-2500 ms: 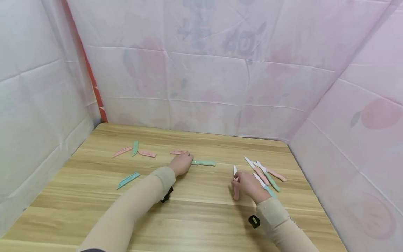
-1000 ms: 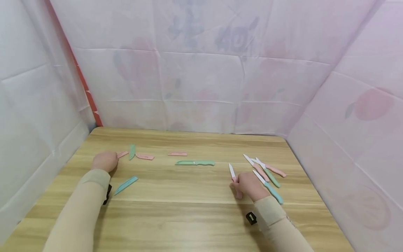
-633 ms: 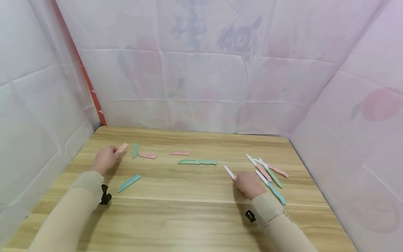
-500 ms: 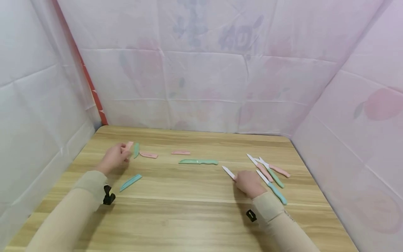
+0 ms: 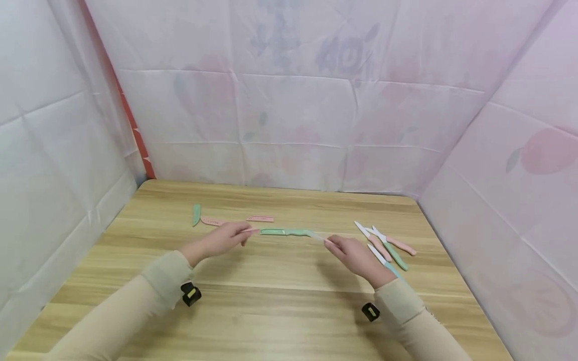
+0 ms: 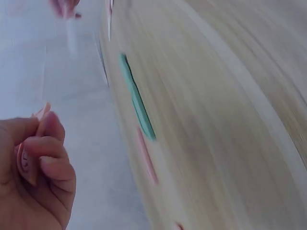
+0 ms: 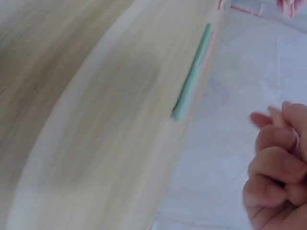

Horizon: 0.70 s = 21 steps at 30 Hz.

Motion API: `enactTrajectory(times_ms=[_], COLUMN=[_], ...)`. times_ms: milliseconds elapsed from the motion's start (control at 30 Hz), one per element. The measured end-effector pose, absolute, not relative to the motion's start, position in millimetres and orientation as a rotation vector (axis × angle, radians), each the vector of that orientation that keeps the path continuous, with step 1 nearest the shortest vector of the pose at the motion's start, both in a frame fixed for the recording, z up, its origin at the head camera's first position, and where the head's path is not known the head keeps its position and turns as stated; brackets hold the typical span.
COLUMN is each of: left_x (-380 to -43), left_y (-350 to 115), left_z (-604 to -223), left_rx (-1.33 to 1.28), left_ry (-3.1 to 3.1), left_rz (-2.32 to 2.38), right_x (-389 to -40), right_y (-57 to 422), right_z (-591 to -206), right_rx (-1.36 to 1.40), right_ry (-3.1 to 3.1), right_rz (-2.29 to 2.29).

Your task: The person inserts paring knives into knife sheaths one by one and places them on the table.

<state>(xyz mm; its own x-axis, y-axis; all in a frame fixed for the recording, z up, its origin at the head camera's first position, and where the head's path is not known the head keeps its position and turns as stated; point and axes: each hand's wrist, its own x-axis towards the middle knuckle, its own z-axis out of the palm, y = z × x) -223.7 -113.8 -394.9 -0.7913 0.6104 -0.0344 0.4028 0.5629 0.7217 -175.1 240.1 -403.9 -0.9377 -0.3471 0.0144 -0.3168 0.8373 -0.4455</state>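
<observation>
My left hand (image 5: 221, 240) pinches a pink blade sheath (image 6: 27, 165), whose end points right in the head view. Opposite it, my right hand (image 5: 358, 256) grips a pink-handled paring knife (image 5: 318, 237) by the handle, blade pointing left. Both are held up above the table, apart from each other. Between the hands, in the head view, lies a green knife (image 5: 297, 232) with its blade in a green sheath (image 5: 273, 232). Behind it sits another pink sheath (image 5: 262, 218). The right-hand fingers hide most of the held knife's handle.
Left on the wooden table (image 5: 289, 311) lie a green sheath (image 5: 196, 214) and a pink sheath (image 5: 210, 221). At right, bare knives overlap: pink-handled (image 5: 383, 249), green-handled (image 5: 398, 259) and another pink-handled (image 5: 403, 246). A blue-handled knife (image 5: 376, 253) is partly behind my right wrist. White sheeting (image 5: 293, 115) encloses the table.
My left hand has picked up the pink sheath at far left and brought it to the middle. My right hand has raised its knife, blade now turned left. My left arm now covers the blue sheath.
</observation>
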Motion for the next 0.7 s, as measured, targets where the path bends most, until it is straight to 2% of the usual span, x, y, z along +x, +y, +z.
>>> enactTrajectory(times_ms=[367,700], left_x=[-208.2,-205.5], left_y=[-81.9,-76.6], left_z=[-387.3,-386.7], left_rx=[1.22,1.23], left_ry=[2.611,2.628], left_rz=[0.943,0.959], right_x=[-165.9,-167.7], right_y=[215.5,211.0], right_z=[-379.1,-376.8], right_rx=[-0.955,-1.044], right_ry=[2.9,2.895], right_rz=[-0.819,-0.859])
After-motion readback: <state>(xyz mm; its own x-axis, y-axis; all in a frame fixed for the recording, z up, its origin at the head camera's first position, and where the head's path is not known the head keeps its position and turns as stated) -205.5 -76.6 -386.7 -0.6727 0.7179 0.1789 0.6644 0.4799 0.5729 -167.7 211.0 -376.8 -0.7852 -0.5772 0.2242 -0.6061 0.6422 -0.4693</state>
